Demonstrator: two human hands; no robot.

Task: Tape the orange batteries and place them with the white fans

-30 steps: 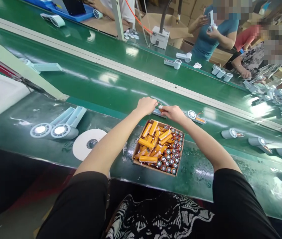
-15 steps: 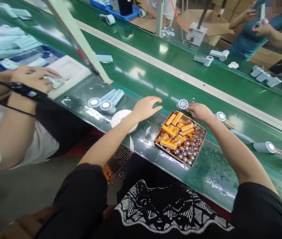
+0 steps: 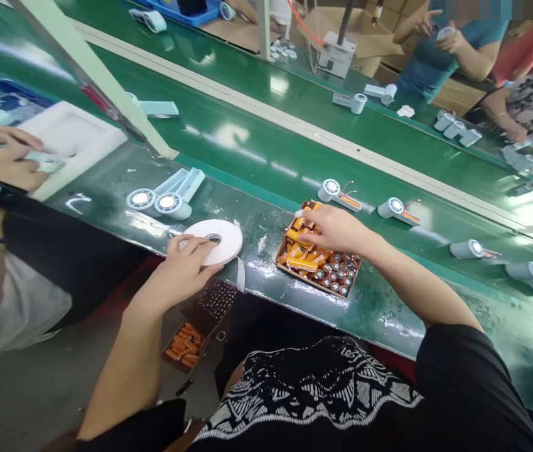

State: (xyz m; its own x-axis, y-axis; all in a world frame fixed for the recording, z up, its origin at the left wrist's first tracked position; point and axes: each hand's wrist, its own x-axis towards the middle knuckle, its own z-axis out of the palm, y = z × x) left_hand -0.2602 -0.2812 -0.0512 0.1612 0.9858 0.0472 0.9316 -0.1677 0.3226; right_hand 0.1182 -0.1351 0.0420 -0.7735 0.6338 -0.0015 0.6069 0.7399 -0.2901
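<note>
My left hand [image 3: 179, 269] rests with spread fingers on a white tape roll [image 3: 219, 240] lying flat at the near edge of the green bench. My right hand [image 3: 334, 227] reaches into a small cardboard box [image 3: 319, 257] filled with orange batteries, its fingers curled over them; I cannot make out whether it grips one. Just beyond the box, on the belt, lies a pale blue fan part with wires [image 3: 336, 191], and another [image 3: 395, 209] lies to its right.
Two pale blue fans [image 3: 162, 198] lie left of the tape roll. A co-worker's hands [image 3: 0, 154] work at the left by a white foam tray [image 3: 71, 135]. Further fan parts [image 3: 471, 249] ride the green belt [image 3: 257, 157]. People stand across the line. A box of batteries [image 3: 186, 345] sits below the bench.
My left hand moved back from the belt onto the tape roll. My right hand left the fan part on the belt and came down over the battery box.
</note>
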